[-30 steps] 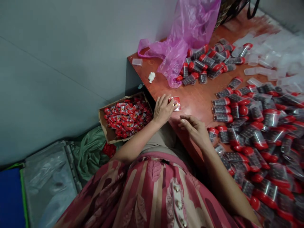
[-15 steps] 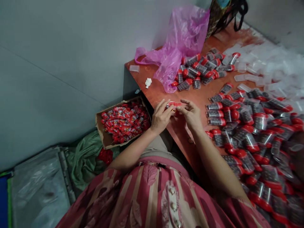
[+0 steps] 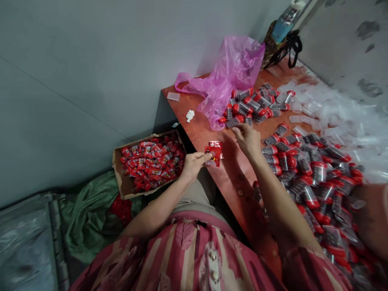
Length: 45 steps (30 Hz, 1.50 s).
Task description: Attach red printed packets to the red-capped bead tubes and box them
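Between thumb and fingers, my left hand (image 3: 195, 163) pinches a small red printed packet (image 3: 214, 153) over the table's near-left edge. A second red packet (image 3: 218, 144) lies partly behind it, mostly covered; I cannot tell whether the two touch. My right hand (image 3: 247, 139) is raised above the orange-red table (image 3: 226, 182), its fingers loosely bent and apart, with nothing visible in them. Closest to those fingertips are clear tubes with red caps and dark contents (image 3: 235, 121), heaped beside a pink plastic bag (image 3: 227, 76).
A cardboard box (image 3: 119, 178) of small red wrapped packets stands at the left, beside green cloth (image 3: 87, 226). More red-capped tubes (image 3: 311, 169) cover the table's right side, with clear plastic pieces (image 3: 342, 105) behind. Another person's arm (image 3: 372, 218) enters at right. A bottle (image 3: 285, 26) stands behind.
My hands were together on a red packet; now they are apart. The right has let go and moved right; the left keeps the packet. The view has shifted, and another person's arm has appeared.
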Each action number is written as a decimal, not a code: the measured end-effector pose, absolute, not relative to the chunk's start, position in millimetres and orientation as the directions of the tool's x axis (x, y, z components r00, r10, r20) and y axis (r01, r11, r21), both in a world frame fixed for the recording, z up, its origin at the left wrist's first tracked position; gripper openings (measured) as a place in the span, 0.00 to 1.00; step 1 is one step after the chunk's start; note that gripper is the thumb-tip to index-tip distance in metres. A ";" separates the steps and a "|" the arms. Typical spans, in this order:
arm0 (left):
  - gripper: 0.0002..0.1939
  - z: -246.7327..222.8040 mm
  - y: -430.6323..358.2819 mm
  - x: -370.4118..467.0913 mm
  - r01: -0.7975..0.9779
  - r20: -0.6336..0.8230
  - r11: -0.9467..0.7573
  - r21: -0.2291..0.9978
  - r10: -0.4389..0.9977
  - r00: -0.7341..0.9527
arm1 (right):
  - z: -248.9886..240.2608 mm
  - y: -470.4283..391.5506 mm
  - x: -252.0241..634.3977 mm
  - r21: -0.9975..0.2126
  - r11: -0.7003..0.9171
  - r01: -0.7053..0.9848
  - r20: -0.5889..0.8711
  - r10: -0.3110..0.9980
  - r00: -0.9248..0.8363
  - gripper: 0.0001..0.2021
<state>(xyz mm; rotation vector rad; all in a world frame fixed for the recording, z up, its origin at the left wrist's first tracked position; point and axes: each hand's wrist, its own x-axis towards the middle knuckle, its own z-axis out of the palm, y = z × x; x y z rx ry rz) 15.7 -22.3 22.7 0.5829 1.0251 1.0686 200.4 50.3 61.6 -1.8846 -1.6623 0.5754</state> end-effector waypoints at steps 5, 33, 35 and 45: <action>0.16 23.6 -21.4 7.3 -0.474 -0.449 0.436 0.765 0.889 0.092 | 64.2 97.7 218.9 -0.088 0.183 0.979 0.187 0.969 -0.164 0.20; 0.06 31.3 -33.0 14.0 -0.843 -0.674 0.426 0.328 0.731 0.108 | 60.3 -62.4 242.3 -0.026 -0.241 0.970 -0.151 0.960 0.235 0.30; 0.04 32.9 -35.7 14.1 -0.831 -0.667 0.453 0.323 0.732 0.139 | 56.9 -68.2 250.5 -0.058 -0.225 0.973 -0.205 0.956 0.209 0.26; 0.04 37.6 -42.8 31.5 -0.854 -0.679 0.419 0.307 0.726 0.112 | 63.0 -105.1 190.1 -0.945 -0.302 0.123 -0.274 0.940 0.202 0.18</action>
